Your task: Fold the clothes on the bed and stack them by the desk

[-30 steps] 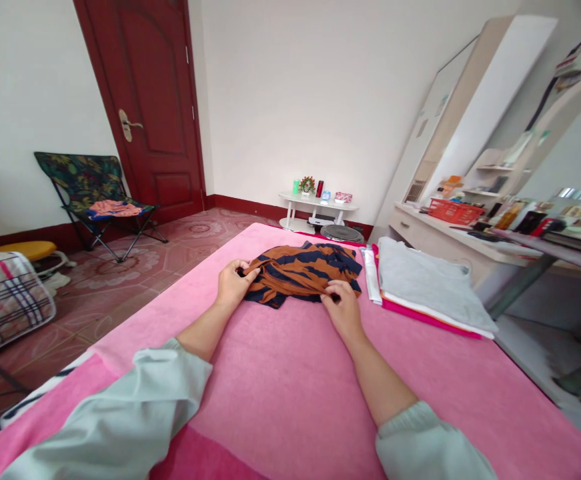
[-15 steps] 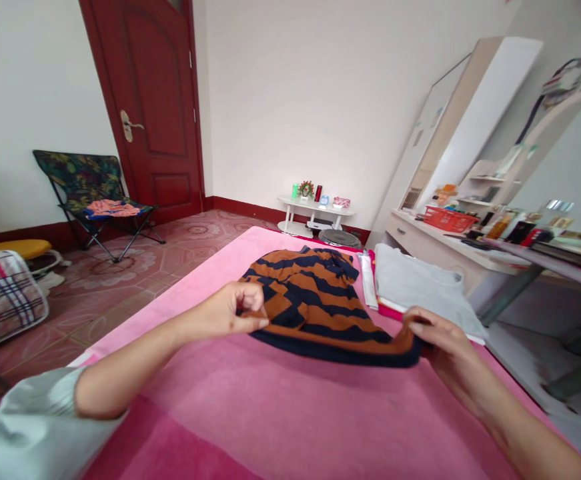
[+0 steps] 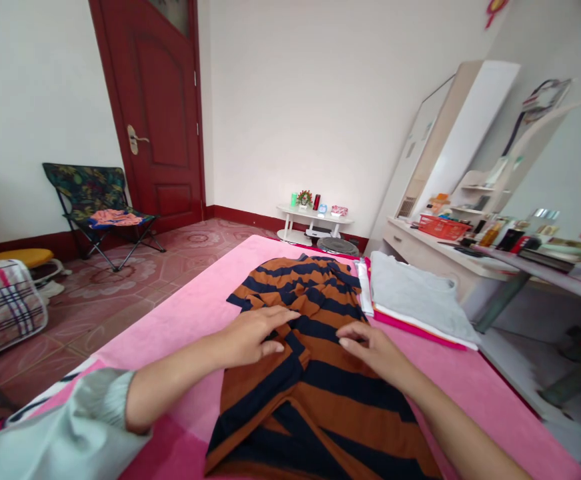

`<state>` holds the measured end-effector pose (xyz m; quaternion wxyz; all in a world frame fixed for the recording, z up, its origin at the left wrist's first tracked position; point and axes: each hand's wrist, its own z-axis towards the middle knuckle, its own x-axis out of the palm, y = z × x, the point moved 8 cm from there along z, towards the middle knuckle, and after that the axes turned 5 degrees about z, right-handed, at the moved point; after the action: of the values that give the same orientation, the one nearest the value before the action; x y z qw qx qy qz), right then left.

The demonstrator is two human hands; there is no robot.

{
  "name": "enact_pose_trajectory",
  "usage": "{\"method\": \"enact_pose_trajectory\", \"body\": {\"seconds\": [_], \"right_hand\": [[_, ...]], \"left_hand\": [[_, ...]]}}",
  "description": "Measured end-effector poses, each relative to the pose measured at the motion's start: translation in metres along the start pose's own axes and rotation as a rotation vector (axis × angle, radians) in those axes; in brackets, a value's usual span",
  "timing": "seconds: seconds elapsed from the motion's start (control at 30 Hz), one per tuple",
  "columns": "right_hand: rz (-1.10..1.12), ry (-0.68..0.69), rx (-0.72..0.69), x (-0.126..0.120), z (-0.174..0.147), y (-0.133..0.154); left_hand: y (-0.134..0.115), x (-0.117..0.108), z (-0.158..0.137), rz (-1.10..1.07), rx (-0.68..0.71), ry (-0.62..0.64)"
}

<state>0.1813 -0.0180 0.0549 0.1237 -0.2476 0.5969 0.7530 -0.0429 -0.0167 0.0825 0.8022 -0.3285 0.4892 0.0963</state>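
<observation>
A brown and navy striped shirt [image 3: 330,393] lies spread lengthwise on the pink bed cover [image 3: 190,320], its lower end reaching toward me. One sleeve is laid across its left part, and the far end is wrinkled. My left hand [image 3: 255,335] rests over the left side of the shirt by the folded sleeve, fingers stretched out and thumb apart. Over the right side hovers or rests my right hand [image 3: 373,347], its fingers loosely bent and apart, with no cloth gripped; I cannot tell whether it touches the fabric.
Folded clothes with a grey top [image 3: 415,290] lie right of the shirt. A dressing table [image 3: 400,233] with a red basket [image 3: 443,227] stands along the right. Beyond the bed are a low white table [image 3: 315,215], a folding chair [image 3: 93,193] and a red door [image 3: 163,113].
Both hands have let go of the shirt's near edge, which was lifted and now lies flat closer to me. The right hand has moved inward and the left slightly right, over the cloth.
</observation>
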Motion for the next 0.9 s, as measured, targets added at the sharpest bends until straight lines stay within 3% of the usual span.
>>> {"method": "enact_pose_trajectory", "body": {"seconds": [0.1,0.17,0.3,0.4,0.47,0.57,0.63,0.7,0.8,0.9], "right_hand": [[-0.070,-0.156,-0.067,0.010,0.020,-0.021],[-0.108,-0.177,-0.117,0.015,0.021,-0.030],[-0.036,-0.165,-0.129,0.014,0.016,-0.038],[-0.010,-0.182,-0.107,0.011,0.016,-0.039],[-0.038,-0.190,-0.108,0.011,0.017,-0.037],[-0.082,-0.199,-0.109,0.013,0.019,-0.036],[-0.099,-0.207,-0.101,0.013,0.020,-0.037],[-0.110,-0.218,-0.093,0.013,0.021,-0.039],[-0.114,-0.220,-0.081,0.012,0.021,-0.041],[-0.079,-0.220,-0.066,0.012,0.021,-0.042]], "left_hand": [[0.008,0.023,0.009,0.070,0.017,0.088],[0.014,0.030,0.007,0.044,0.009,0.170],[0.031,0.003,-0.014,-0.178,-0.081,0.261],[0.065,-0.041,-0.040,-0.317,-0.280,0.225],[0.099,-0.065,-0.063,-0.326,-0.483,0.193],[0.155,-0.086,-0.100,-0.125,-0.805,0.270],[0.186,-0.095,-0.113,0.068,-0.948,0.337],[0.207,-0.105,-0.103,0.183,-0.996,0.263],[0.222,-0.113,-0.059,0.104,-0.971,-0.060],[0.229,-0.093,-0.005,-0.043,-0.955,-0.240]]}}
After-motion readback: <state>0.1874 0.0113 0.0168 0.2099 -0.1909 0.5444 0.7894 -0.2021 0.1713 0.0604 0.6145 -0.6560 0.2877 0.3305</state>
